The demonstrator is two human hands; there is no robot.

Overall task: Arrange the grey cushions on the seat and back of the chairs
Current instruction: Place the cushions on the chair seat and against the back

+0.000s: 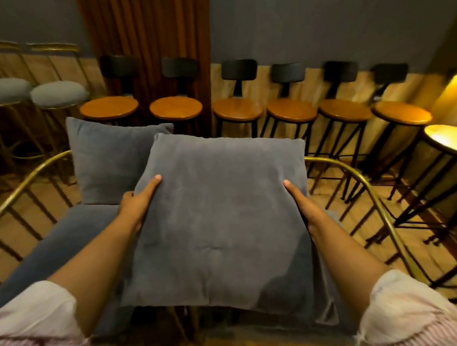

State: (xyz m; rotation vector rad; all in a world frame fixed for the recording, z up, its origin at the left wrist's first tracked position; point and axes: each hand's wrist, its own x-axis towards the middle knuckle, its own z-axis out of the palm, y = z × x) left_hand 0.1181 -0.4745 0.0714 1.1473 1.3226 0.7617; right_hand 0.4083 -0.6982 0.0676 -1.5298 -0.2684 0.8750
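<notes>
- The room was dim, its wooden floor (12,232) under a brass-framed chair (351,173).
- I held a grey cushion (219,225) between my left hand (137,202) and right hand (298,201), fingers extended, clamping its sides.
- A second cushion (105,161) leaned behind.
- Wooden stools (238,109) lined the wall.

Wooden bar stools (237,113) along the grey wall (320,22).

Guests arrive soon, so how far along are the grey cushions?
Done: one back cushion stands upright at the chair's back left. In hand: both hands, left and right, hold a second cushion above the seat cushion. Left: setting it down.
</notes>
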